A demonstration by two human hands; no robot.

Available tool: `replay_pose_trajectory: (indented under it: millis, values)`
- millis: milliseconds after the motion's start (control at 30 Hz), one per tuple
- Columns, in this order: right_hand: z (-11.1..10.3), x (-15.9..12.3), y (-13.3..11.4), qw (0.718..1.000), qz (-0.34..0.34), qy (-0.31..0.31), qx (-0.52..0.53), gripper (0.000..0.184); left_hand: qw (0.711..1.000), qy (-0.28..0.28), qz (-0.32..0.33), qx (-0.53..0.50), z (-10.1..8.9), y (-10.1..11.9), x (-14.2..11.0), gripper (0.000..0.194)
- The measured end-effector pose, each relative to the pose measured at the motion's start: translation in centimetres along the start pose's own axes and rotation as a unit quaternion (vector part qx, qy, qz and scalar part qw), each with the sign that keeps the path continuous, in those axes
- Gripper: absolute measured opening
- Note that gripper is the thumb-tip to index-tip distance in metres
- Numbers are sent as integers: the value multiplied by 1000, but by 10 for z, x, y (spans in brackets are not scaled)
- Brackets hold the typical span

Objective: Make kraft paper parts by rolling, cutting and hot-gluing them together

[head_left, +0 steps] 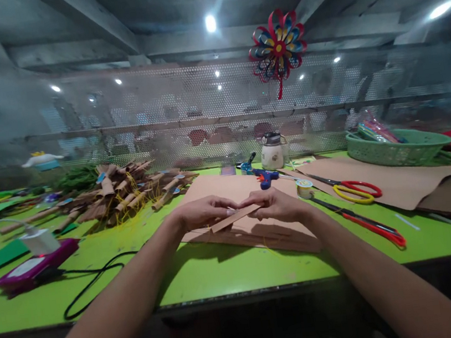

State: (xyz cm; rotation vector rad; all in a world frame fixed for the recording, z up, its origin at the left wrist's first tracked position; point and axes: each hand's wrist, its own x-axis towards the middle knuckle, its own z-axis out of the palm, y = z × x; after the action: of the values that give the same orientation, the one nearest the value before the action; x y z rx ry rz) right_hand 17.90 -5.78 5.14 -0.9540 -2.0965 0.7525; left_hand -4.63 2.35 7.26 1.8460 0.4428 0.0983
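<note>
1. Both forearms reached in from the near side of the green table (191,285), converging over the brown paper stack (203,189), the landmark of the scene, with wrists slightly bent and fingers angled inward until they nearly met.
2. The right hand (275,205) was closed in a pinch on one end of a brown paper strip (232,220); the left hand (204,211) curved over the strip's far edge, fingers bent, though whether it gripped could not be told.
3. The strip sat tilted between the two hands, just above the paper stack, its right end rising into the right hand's fingers and its lower left end beneath the left hand.
4. Beyond the paper stack stood a white jug (272,157) bearing dark printed marks; nearer, at the stack's far right edge, lay a blue glue gun (266,178).
5. Right of the paper stack, a spool (305,187) carried a round label too small to read, near scissors (354,191) with one red and one yellow loop.
6. Left of the paper stack, rolled brown bundles (128,196) bore blue tags (101,177), and a purple power strip (38,266) showed a pale label; lettering on both was illegible.
</note>
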Motion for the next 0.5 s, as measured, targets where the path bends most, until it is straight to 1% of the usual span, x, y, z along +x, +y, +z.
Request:
replay_pose_trajectory:
  millis: [33, 100, 233, 333, 400, 500]
  values:
    - [0, 0, -1, 1000, -1, 3, -1, 37, 1000, 20, 8, 15, 1, 0, 0, 35]
    - [2, 0, -1, 1000, -5, 11, -4, 39, 999, 32, 8, 31, 2, 1, 0, 35]
    - [5, 1, 1, 999, -10, 31, -25, 43, 999, 8, -17, 38, 2, 1, -1, 46]
    - [7, 2, 2, 998, -16, 49, -46, 40, 997, 13, -6, 78, 0, 0, 0, 52]
    - [9, 3, 3, 996, -12, 66, -66, 40, 995, 19, 1, 101, 0, 0, 1, 49]
    - [8, 2, 4, 993, 13, 70, -91, 52, 996, 12, 9, 89, 0, -2, 1, 40]
